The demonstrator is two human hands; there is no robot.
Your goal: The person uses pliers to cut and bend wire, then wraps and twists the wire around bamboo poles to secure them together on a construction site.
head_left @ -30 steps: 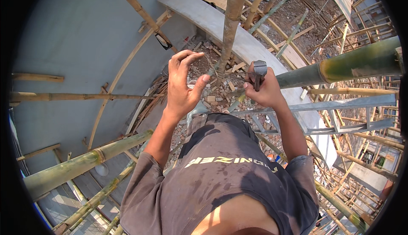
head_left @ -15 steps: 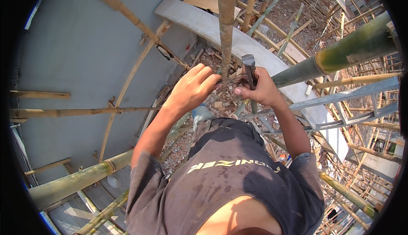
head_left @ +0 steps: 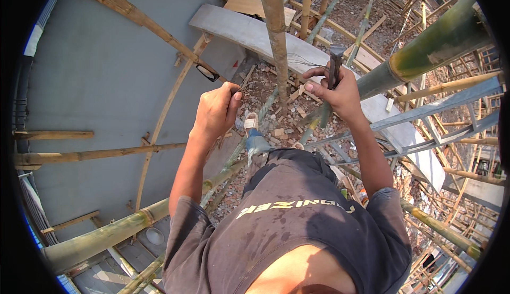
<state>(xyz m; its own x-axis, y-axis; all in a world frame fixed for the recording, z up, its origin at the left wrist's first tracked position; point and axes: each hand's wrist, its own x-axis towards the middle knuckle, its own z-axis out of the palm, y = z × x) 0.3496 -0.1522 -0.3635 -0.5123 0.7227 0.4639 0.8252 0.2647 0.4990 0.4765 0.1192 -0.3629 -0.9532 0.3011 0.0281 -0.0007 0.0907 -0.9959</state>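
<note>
Thin binding wires [head_left: 256, 90] stick out of my left hand [head_left: 217, 109], whose fingers are closed on them. My right hand [head_left: 341, 96] grips a hammer [head_left: 334, 70] upright, its dark metal head above the fist and the handle end below. More fine wire strands [head_left: 303, 60] fan out from the fingers of that same hand, toward the upright bamboo pole [head_left: 274, 33]. This pole stands between my two hands, and neither hand touches it. How the wires sit inside each fist is hidden.
A smooth grey wall [head_left: 106, 92] with bamboo braces fills the left. Beyond my hands runs a pale concrete beam [head_left: 239, 25]. A thick green bamboo pole [head_left: 441, 44] and a metal ladder [head_left: 425, 110] lie to the right. Rubble [head_left: 281, 126] covers the ground far below.
My hands have moved apart, the left one leftward and the right one up and to the right. The wire bundle that spanned between them is now in two separate bunches.
</note>
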